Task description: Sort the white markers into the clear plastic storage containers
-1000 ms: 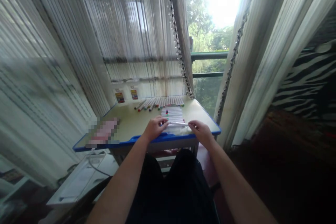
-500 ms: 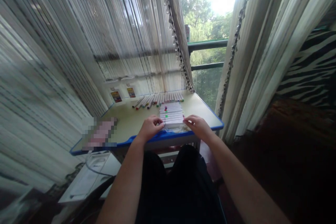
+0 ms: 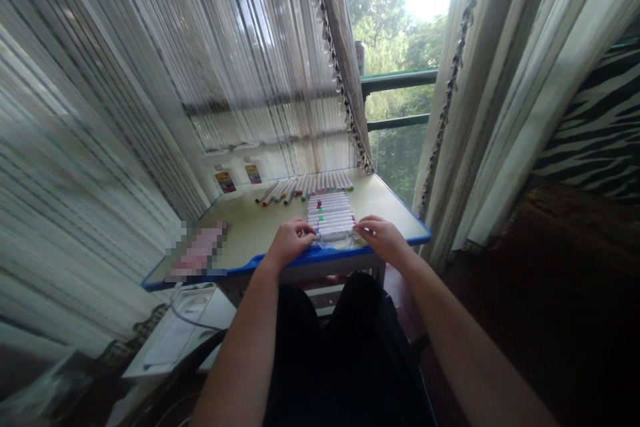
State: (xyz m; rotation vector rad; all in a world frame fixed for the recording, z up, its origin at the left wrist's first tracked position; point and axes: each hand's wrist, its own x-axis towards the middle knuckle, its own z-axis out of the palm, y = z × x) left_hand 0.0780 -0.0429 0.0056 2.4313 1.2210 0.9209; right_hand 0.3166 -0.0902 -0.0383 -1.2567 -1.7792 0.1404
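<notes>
A stack of white markers [image 3: 330,217] lies side by side in a neat column near the desk's front edge, some with coloured marks on their barrels. My left hand [image 3: 291,241] is closed at the left end of the nearest marker [image 3: 336,236], its thumb and fingertips pinched there. At the right end of the same marker, the fingertips of my right hand [image 3: 379,237] are pinched together. Clear plastic [image 3: 343,243] shows just in front of the column. Behind it, a fanned row of loose markers [image 3: 310,185] with coloured ends lies across the desk.
The pale desk [image 3: 245,233] has a blue rim. A blurred pink item [image 3: 199,250] lies at its left end. Two small colourful labels [image 3: 253,174] stand at the back by the string curtain [image 3: 280,100]. Left of my legs is a white unit [image 3: 175,333] with a cable.
The whole view has shifted slightly, with the desk a little farther right and up. Both hands stay at the ends of the nearest marker; the markers look otherwise unchanged.
</notes>
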